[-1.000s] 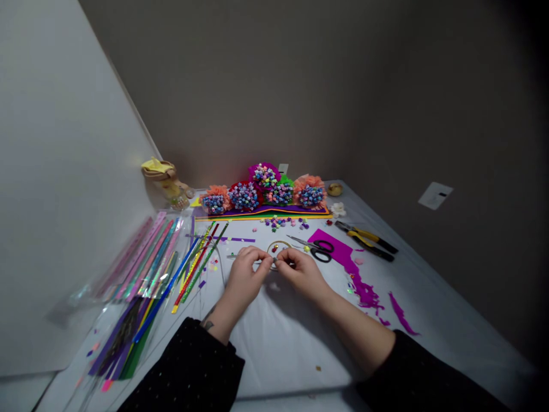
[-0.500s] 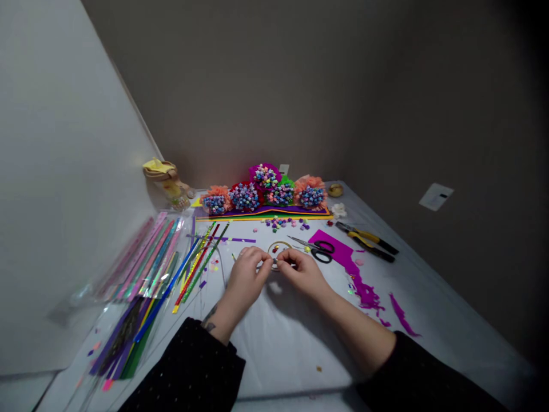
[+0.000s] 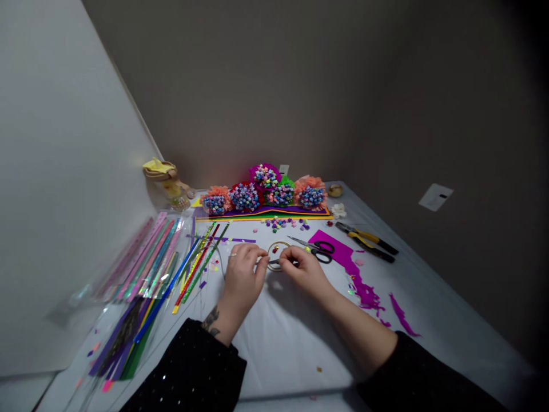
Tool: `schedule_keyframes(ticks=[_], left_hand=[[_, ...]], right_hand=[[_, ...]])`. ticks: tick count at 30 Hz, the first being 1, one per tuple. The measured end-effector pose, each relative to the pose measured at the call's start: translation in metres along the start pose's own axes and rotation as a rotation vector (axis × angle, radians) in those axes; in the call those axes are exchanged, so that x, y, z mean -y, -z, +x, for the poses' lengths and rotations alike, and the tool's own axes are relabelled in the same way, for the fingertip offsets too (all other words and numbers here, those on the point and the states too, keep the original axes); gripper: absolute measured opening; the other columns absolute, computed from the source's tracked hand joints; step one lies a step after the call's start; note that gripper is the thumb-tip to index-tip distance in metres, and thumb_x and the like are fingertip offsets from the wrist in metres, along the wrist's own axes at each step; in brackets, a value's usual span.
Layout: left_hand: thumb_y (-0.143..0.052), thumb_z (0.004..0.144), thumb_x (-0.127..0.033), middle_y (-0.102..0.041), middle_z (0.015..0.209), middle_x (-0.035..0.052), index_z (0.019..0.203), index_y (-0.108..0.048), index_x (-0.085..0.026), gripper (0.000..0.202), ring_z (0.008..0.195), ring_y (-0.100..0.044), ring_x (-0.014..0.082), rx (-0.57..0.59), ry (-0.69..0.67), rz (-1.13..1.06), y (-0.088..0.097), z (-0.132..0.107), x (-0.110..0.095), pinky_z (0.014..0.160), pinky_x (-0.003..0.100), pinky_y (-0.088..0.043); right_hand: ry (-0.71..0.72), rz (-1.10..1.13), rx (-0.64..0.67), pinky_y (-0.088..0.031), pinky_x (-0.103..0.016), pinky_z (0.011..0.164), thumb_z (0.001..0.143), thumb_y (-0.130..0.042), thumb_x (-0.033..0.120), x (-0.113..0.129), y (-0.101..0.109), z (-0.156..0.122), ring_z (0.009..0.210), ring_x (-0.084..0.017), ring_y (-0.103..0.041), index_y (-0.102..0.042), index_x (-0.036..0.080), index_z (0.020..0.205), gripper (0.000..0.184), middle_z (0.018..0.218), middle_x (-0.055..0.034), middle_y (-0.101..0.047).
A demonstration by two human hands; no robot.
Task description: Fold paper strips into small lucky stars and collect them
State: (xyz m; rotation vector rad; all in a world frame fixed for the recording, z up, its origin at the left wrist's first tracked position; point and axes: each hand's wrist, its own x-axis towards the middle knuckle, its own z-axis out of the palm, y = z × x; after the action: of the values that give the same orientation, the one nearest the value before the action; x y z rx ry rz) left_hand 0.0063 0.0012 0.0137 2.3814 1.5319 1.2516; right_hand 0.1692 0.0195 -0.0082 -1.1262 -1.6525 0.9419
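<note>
My left hand (image 3: 242, 272) and my right hand (image 3: 303, 268) meet over the white table (image 3: 283, 337), fingers pinched together on a thin dark strip (image 3: 274, 261) stretched between them. Just behind the fingertips lies a small gold ring-shaped roll (image 3: 278, 249) with tiny coloured bits inside it. Both hands wear dark sleeves. What the strip is made of is too small to tell.
Long coloured paper strips (image 3: 171, 269) fan out on the left. Scissors (image 3: 315, 248), purple paper (image 3: 343, 254) with torn scraps and yellow-handled pliers (image 3: 366, 240) lie to the right. Bouquets of small paper stars (image 3: 266, 191) line the back, a yellow figurine (image 3: 165, 180) beside them.
My left hand has drawn a little leftward and turned, so the two hands are slightly apart and the dark strip shows between the fingertips.
</note>
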Motion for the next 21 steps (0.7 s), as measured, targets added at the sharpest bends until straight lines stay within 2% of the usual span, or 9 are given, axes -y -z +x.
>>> schedule_keyframes(ticks=[2, 6, 12, 16, 19, 21], left_hand=[[-0.054, 0.085, -0.019, -0.061, 0.081, 0.0049, 0.081, -0.060, -0.019, 0.007, 0.086, -0.054, 0.0214, -0.004, -0.004, 0.008, 0.0017, -0.0004, -0.0023, 0.080, 0.036, -0.043], [-0.054, 0.085, -0.019, -0.063, 0.078, 0.0043, 0.080, -0.061, -0.018, 0.009, 0.079, -0.055, 0.0199, 0.098, -0.015, -0.030, 0.0013, -0.0021, -0.0054, 0.077, 0.035, -0.043], [-0.052, 0.085, -0.019, -0.066, 0.080, 0.0041, 0.080, -0.061, -0.018, 0.010, 0.080, -0.057, 0.0191, 0.150, 0.023, -0.109, -0.0002, -0.0021, -0.0031, 0.078, 0.034, -0.043], [-0.051, 0.085, -0.017, -0.066, 0.078, 0.0035, 0.079, -0.061, -0.018, 0.011, 0.079, -0.057, 0.0180, 0.207, 0.040, -0.184, 0.0008, 0.0004, -0.0036, 0.076, 0.032, -0.043], [-0.051, 0.085, -0.018, -0.065, 0.081, 0.0036, 0.080, -0.061, -0.018, 0.011, 0.081, -0.057, 0.0175, 0.226, 0.117, -0.242, 0.0005, 0.0015, -0.0034, 0.075, 0.030, -0.043], [-0.050, 0.085, -0.020, -0.064, 0.081, 0.0036, 0.080, -0.060, -0.018, 0.012, 0.080, -0.057, 0.0170, 0.224, 0.201, -0.290, 0.0004, 0.0017, -0.0025, 0.072, 0.029, -0.043]], right_hand=[[0.009, -0.002, -0.028, -0.037, -0.024, 0.058, 0.075, -0.050, 0.023, 0.0010, 0.0001, -0.0001, 0.062, -0.014, -0.048, -0.052, 0.017, 0.066, 0.010, 0.065, 0.0002, -0.053], [0.052, -0.026, -0.051, -0.036, -0.025, 0.058, 0.075, -0.051, 0.021, 0.0040, 0.0001, -0.0016, 0.061, -0.014, -0.047, -0.052, 0.017, 0.066, 0.010, 0.064, 0.0003, -0.052], [0.157, -0.060, -0.021, -0.036, -0.025, 0.058, 0.076, -0.052, 0.017, 0.0061, 0.0009, -0.0030, 0.063, -0.014, -0.048, -0.054, 0.018, 0.066, 0.010, 0.065, 0.0004, -0.052], [0.164, -0.051, 0.004, -0.037, -0.025, 0.059, 0.077, -0.053, 0.017, 0.0051, 0.0012, -0.0028, 0.063, -0.014, -0.049, -0.055, 0.018, 0.067, 0.011, 0.067, 0.0005, -0.054], [0.137, -0.026, 0.015, -0.038, -0.026, 0.059, 0.080, -0.053, 0.020, 0.0052, 0.0022, -0.0032, 0.064, -0.014, -0.051, -0.056, 0.018, 0.070, 0.011, 0.068, -0.0001, -0.055], [0.142, -0.017, -0.024, -0.040, -0.027, 0.061, 0.082, -0.052, 0.023, 0.0060, 0.0041, -0.0034, 0.069, -0.016, -0.053, -0.060, 0.018, 0.078, 0.010, 0.075, -0.0023, -0.058]])
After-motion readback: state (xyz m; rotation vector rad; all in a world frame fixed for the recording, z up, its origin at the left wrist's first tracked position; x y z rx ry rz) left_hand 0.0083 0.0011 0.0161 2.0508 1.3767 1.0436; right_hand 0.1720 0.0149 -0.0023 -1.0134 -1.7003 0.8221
